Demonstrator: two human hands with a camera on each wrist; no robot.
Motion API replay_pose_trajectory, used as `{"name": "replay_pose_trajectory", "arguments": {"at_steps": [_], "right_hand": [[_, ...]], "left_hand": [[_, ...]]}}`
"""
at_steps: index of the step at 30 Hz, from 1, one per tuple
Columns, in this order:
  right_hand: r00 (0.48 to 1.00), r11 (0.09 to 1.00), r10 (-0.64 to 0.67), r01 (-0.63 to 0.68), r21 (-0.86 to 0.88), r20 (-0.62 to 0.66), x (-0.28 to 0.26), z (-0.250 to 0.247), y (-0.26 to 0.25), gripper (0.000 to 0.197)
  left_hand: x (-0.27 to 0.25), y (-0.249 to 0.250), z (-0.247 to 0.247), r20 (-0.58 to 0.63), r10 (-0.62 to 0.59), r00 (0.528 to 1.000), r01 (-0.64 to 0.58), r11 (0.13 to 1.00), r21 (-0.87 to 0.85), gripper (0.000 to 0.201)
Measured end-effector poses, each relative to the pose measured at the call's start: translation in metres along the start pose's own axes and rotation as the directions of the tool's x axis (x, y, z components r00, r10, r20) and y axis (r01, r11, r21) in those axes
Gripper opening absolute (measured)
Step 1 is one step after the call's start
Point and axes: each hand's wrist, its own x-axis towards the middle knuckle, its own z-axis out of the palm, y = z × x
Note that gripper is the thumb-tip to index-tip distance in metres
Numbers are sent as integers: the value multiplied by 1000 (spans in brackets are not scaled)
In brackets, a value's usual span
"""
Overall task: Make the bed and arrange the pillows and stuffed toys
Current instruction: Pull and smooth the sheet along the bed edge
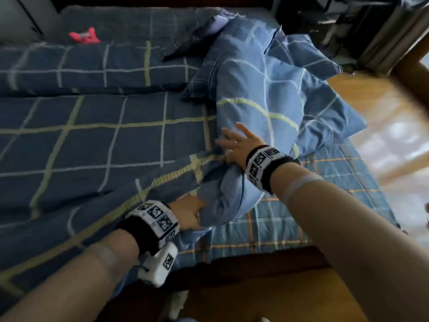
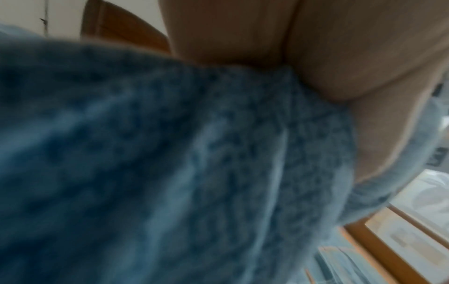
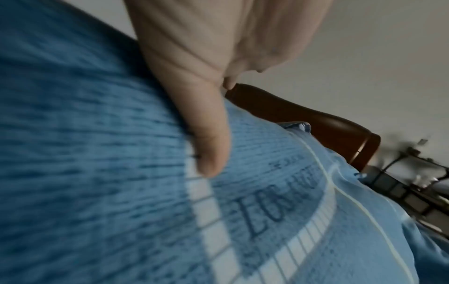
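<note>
A dark blue checked quilt (image 1: 97,145) covers most of the bed. Its light blue underside (image 1: 262,94) is bunched up in a heap on the right. My left hand (image 1: 189,214) grips the turned-over quilt edge near the foot of the bed, its fingertips buried in the fold; up close the blue quilt fabric (image 2: 170,173) fills the left wrist view. My right hand (image 1: 234,141) lies flat on the light blue heap with fingers spread, and its thumb (image 3: 211,146) rests on the quilt cloth (image 3: 316,230). A long dark checked pillow (image 1: 92,66) lies at the back left. A pink toy (image 1: 84,36) lies behind it.
A lighter checked bedsheet (image 1: 329,182) with orange lines shows at the right. The dark wooden bed frame (image 1: 255,263) runs along the near edge. Wooden floor (image 1: 383,108) lies to the right, and dark furniture (image 1: 348,24) stands at the back right.
</note>
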Motion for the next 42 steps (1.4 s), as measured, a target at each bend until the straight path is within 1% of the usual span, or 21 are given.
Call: {"name": "replay_pose_trajectory", "arguments": {"at_steps": [1,2,4,5,7,9,11,13,15,16,17,19,22,26,29,32,35,37,38,39,42], "right_hand": [[1000,999,-27,27,-42,7,-18,8,1,37],[996,998,-41,37,-58,-82,-37,16,1,36],[983,1000,-8,10,12,-182,-90,24,0,41],[976,998,27,-16,56,-218,-115,31,0,38],[991,987,79,-62,148,-111,-162,55,-12,26],[982,968,166,-145,203,-90,-204,80,-33,35],[963,917,162,-227,327,215,-234,129,-67,35],[874,861,86,-307,406,478,-255,185,-105,36],[803,808,-7,-347,476,596,-278,216,-136,32],[753,766,-62,-385,515,655,-288,220,-145,32],[723,705,-94,-437,559,685,-297,223,-149,34],[725,621,-59,-511,594,686,-305,218,-141,36],[763,556,106,-577,598,638,-297,206,-105,37],[787,495,243,-603,626,567,-293,185,-58,35],[809,489,301,-586,646,506,-294,180,-30,31],[812,475,335,-584,659,478,-291,190,-3,27],[824,468,312,-566,678,473,-280,213,31,25],[837,473,290,-546,691,464,-266,237,56,25],[846,478,277,-533,698,456,-257,251,68,27],[855,485,271,-519,704,443,-248,266,80,31],[884,520,326,-463,718,334,-225,301,109,56]], "left_hand": [[-11,9,12,15,-2,1000,3,1000,-25,17],[-23,17,25,27,15,1000,-13,997,-75,7],[-36,29,49,18,-58,998,61,979,-197,37],[-39,34,61,-5,-115,993,112,974,-198,42],[-34,41,89,-16,-189,982,184,969,-163,37],[-21,48,121,22,-252,968,253,962,-104,30],[-10,57,160,104,-312,945,319,946,-63,41],[-7,64,198,254,-324,911,349,935,-58,52],[-11,73,228,441,-320,839,373,927,-38,59],[-14,75,238,486,-325,811,387,922,-30,58],[-16,79,243,480,-336,810,407,912,-48,57],[-17,86,239,374,-346,861,430,887,-169,53],[-10,97,214,148,-355,923,383,809,-446,47],[8,118,184,-120,-374,920,194,697,-690,36],[24,141,170,-192,-336,922,85,661,-746,31],[47,164,161,-212,-313,926,64,683,-728,32],[86,184,151,-191,-334,923,125,729,-673,55],[121,189,141,-222,-389,894,149,726,-672,80],[139,186,135,-254,-440,861,172,723,-669,94],[155,185,129,-286,-499,818,201,714,-670,105],[196,181,115,-282,-687,670,243,562,-791,119]]}}
